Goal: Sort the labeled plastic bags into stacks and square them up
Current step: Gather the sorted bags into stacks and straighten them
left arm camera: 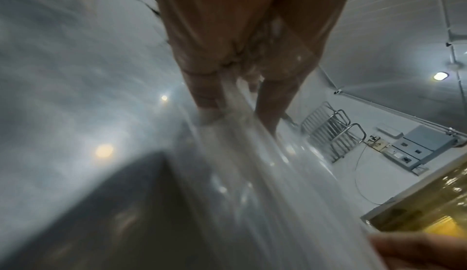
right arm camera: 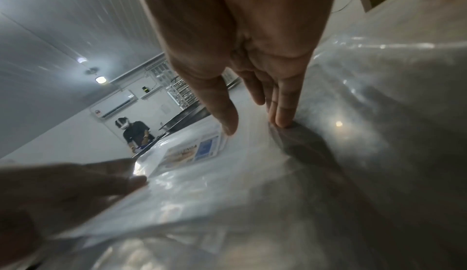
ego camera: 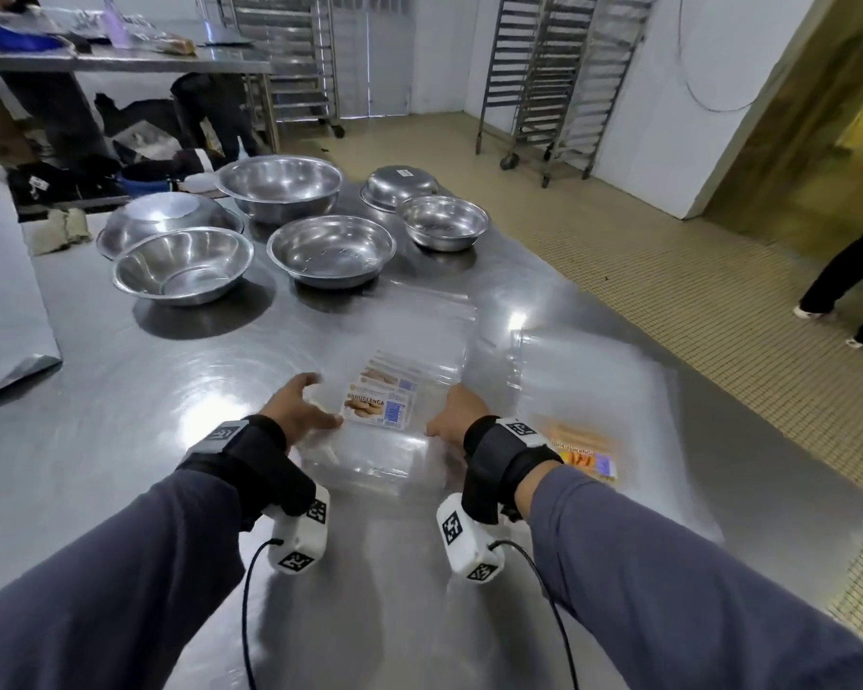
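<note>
A stack of clear plastic bags (ego camera: 374,430) lies flat on the steel worktop (ego camera: 170,381), near its front edge, between the two hands. The top bag carries a printed label (ego camera: 377,408) with biscuit artwork and a blue panel.

The left hand (ego camera: 300,405) bears on the left edge of the stack. Its fingers (left arm camera: 204,92) are extended and lie against the bag edge; they are not curled round it. The right hand (ego camera: 457,413) bears on the right edge of the stack. Its fingers (right arm camera: 284,102) are straight, with the tips down on the plastic, and its thumb (right arm camera: 223,114) reaches toward the label. Neither hand grips anything.

A second bag pile (ego camera: 584,415) lies just right of the stack, partly under the right wrist, with an orange label (ego camera: 581,453) showing. The pile is blurred and its edges cannot be told exactly.

Six steel bowls (ego camera: 332,249) stand at the far end of the worktop, two of them upside down. Wheeled tray racks (ego camera: 554,77) stand on the tiled floor by the wall. A second person (right arm camera: 135,132) in dark clothing stands at another table.
</note>
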{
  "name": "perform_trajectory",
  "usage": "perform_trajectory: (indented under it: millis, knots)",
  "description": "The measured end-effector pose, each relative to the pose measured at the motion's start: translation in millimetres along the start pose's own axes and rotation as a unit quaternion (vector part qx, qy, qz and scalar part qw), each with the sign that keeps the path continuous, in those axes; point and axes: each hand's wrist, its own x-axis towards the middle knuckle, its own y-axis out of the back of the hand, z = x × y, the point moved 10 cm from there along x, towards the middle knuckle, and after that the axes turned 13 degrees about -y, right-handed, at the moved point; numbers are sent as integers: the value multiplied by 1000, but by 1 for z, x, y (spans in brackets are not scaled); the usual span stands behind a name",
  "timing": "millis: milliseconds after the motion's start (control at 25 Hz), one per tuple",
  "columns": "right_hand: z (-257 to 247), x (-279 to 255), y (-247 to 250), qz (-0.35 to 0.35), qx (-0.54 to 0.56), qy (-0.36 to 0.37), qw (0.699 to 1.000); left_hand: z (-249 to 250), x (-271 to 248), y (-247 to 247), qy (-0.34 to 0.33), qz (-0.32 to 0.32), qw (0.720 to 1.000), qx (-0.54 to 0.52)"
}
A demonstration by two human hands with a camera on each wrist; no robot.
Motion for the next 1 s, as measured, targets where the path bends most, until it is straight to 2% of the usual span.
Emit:
perform_trajectory:
  millis: [120, 280, 440, 600, 720, 840, 880, 1000]
  knots:
    - [-10, -32, -39, -26, 59, 24, 998, -16, -14, 49, -7, -5, 999, 45]
    - [-18, -62, -71, -45, 101, 45, 993, -29, -30, 99, -22, -4, 985, 173]
    - [-8, -72, -76, -44, 112, 47, 992, -33, -33, 140, -26, 2, 967, 252]
    - [17, -79, -55, -14, 113, 46, 992, -39, -27, 168, -7, 18, 944, 329]
    - [40, -83, -27, 17, 103, 39, 994, -39, -28, 164, 25, 13, 937, 348]
    - [69, -84, 4, 49, 98, 17, 994, -14, -31, 150, 23, 32, 883, 467]
    - [80, -85, 15, 56, 103, 9, 993, 1, -34, 135, 8, 42, 875, 483]
    - [112, -86, 42, 83, 118, -19, 989, 41, -42, 57, -56, 35, 890, 452]
